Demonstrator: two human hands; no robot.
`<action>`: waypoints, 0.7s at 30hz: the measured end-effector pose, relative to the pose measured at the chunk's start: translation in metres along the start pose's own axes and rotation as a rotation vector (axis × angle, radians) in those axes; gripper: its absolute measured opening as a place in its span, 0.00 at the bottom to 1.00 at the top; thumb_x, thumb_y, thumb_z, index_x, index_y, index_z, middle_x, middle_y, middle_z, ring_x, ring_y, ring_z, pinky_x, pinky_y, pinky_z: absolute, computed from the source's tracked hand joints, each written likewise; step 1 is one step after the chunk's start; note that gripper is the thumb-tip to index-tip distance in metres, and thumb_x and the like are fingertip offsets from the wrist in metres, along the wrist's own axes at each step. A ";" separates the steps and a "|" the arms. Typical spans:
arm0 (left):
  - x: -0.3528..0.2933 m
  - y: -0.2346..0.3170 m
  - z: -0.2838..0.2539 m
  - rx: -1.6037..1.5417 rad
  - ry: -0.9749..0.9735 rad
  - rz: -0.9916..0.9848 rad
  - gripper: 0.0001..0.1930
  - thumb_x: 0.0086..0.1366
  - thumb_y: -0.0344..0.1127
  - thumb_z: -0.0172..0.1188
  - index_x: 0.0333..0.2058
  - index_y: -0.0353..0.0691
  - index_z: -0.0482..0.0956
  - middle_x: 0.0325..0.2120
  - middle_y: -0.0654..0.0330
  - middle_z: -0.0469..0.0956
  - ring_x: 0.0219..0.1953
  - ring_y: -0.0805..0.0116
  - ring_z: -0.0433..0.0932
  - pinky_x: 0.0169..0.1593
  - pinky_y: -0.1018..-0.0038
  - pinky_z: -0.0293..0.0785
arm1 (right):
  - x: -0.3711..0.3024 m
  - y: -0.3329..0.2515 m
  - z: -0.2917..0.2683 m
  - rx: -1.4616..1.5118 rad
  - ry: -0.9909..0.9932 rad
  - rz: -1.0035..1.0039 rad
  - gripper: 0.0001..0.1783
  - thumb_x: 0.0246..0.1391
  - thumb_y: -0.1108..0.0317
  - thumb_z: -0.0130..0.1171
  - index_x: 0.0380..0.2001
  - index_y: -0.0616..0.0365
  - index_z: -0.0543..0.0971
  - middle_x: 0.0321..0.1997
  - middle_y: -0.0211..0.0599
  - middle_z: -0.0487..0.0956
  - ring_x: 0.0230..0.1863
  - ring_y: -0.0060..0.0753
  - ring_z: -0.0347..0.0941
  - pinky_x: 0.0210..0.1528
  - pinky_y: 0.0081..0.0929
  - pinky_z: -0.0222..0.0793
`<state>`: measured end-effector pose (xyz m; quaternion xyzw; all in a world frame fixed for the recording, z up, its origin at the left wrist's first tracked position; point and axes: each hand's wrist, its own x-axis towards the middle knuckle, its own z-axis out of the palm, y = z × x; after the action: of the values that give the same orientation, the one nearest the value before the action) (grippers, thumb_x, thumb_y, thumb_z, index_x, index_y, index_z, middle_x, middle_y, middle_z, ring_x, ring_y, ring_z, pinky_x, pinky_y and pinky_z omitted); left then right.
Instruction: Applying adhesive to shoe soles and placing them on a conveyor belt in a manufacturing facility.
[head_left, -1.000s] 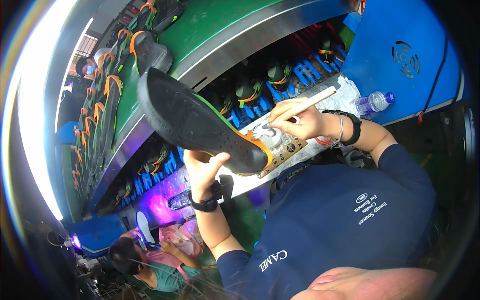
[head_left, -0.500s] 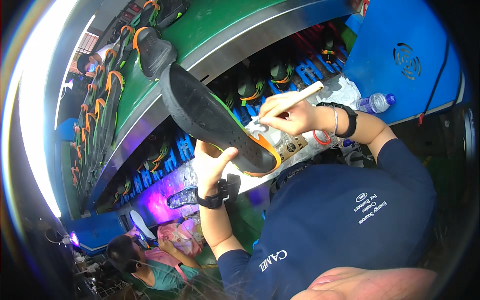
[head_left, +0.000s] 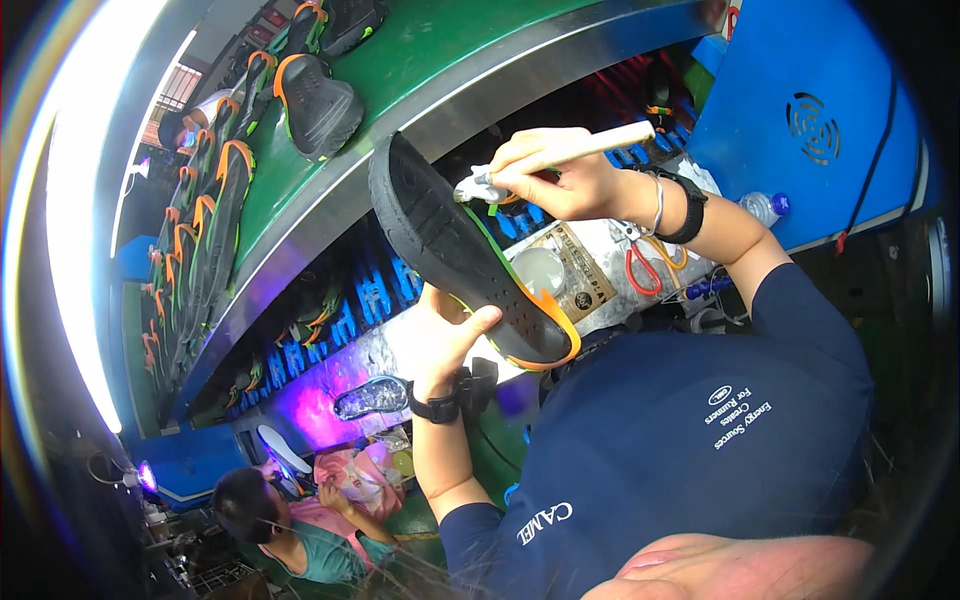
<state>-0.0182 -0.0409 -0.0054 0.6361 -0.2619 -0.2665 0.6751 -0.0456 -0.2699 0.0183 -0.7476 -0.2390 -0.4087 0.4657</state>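
Observation:
A black shoe sole (head_left: pixel 445 245) with orange and green edging is tilted up in front of me. My left hand (head_left: pixel 445 335) grips its underside, with the thumb along the near edge. My right hand (head_left: pixel 562 178) is closed around the pale handle of a brush (head_left: pixel 600 143). The brush's whitish, clotted head is at the right rim of the sole's far half; whether it presses on the rim I cannot tell. Below the right hand, a round dish with pale contents (head_left: pixel 538 268) sits on the workbench (head_left: pixel 600 320), beside the sole.
Red-handled scissors (head_left: pixel 642 272) lie right of the dish. A plastic bottle (head_left: pixel 767 206) stands near the blue machine (head_left: pixel 800 130). More soles (head_left: pixel 318 105) line the green belt (head_left: pixel 440 50). Another sole (head_left: pixel 370 397) lies on the bench at left, near a seated person (head_left: pixel 300 540).
My right hand has moved the brush up and left along the sole's edge, from its near half to its far half. The sole has shifted slightly right, uncovering the dish.

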 end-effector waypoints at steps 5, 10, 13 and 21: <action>0.003 -0.001 0.000 0.020 0.000 -0.021 0.39 0.39 0.41 0.69 0.48 0.32 0.59 0.42 0.57 0.67 0.45 0.66 0.66 0.50 0.71 0.60 | -0.014 -0.005 0.000 -0.011 -0.050 0.048 0.05 0.43 0.72 0.54 0.23 0.64 0.75 0.24 0.39 0.74 0.24 0.33 0.71 0.25 0.24 0.66; 0.017 0.012 0.011 0.010 0.000 0.082 0.38 0.43 0.41 0.66 0.50 0.33 0.56 0.46 0.55 0.63 0.50 0.64 0.61 0.54 0.69 0.53 | -0.038 -0.025 -0.022 0.129 0.024 0.163 0.02 0.41 0.78 0.53 0.20 0.66 0.74 0.24 0.41 0.74 0.21 0.29 0.69 0.20 0.21 0.63; 0.037 0.041 0.021 -0.057 -0.083 -0.007 0.38 0.45 0.38 0.64 0.52 0.35 0.54 0.48 0.57 0.61 0.50 0.66 0.60 0.54 0.70 0.53 | -0.052 -0.046 -0.066 0.296 0.263 0.259 0.03 0.44 0.78 0.52 0.24 0.67 0.74 0.23 0.38 0.73 0.19 0.19 0.67 0.19 0.15 0.60; 0.221 0.134 0.104 -0.359 -0.463 -0.273 0.27 0.60 0.48 0.42 0.49 0.29 0.60 0.43 0.44 0.67 0.44 0.53 0.69 0.48 0.62 0.65 | -0.110 -0.108 -0.147 0.130 0.800 0.397 0.06 0.48 0.74 0.48 0.30 0.66 0.70 0.19 0.34 0.70 0.16 0.13 0.60 0.15 0.10 0.54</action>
<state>0.0725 -0.2625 0.1370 0.4586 -0.2697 -0.5342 0.6569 -0.2434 -0.3498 0.0150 -0.5313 0.0827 -0.5523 0.6371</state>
